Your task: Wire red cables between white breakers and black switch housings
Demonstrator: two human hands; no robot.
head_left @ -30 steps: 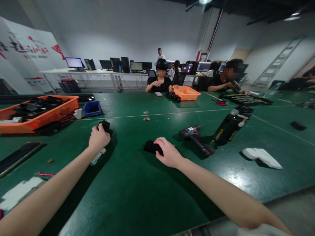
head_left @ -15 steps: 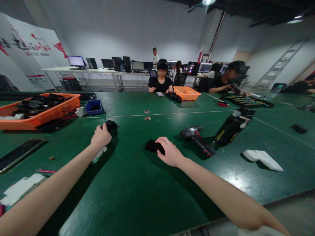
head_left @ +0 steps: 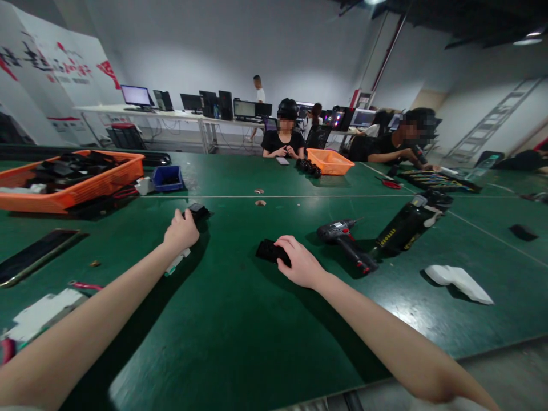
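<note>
My left hand [head_left: 182, 229] is closed around a small black boxy part [head_left: 197, 212] on the green table [head_left: 240, 319], its far end showing past my fingers. Under my left wrist lies a small white and green piece [head_left: 177, 261], partly covered. My right hand [head_left: 297, 260] curls over the right end of a black block-shaped part [head_left: 269, 250] with an uneven top, resting on the table in front of me. What exactly either black part is, I cannot make out. A cordless drill [head_left: 346, 242] lies to the right of my right hand.
An orange basket [head_left: 72, 200] of black parts and a blue bin [head_left: 168, 178] stand back left. A phone-like slab [head_left: 36, 257] and white blocks [head_left: 45, 314] lie left. Right are a dark bottle [head_left: 405, 231] and white paper [head_left: 460, 283]. Co-workers sit across, near another orange basket [head_left: 331, 162].
The view has shifted slightly. Both my hands stay on their black parts, nearly in place. Across the table, a co-worker's hands have come together, and a standing person in the background has moved left.
</note>
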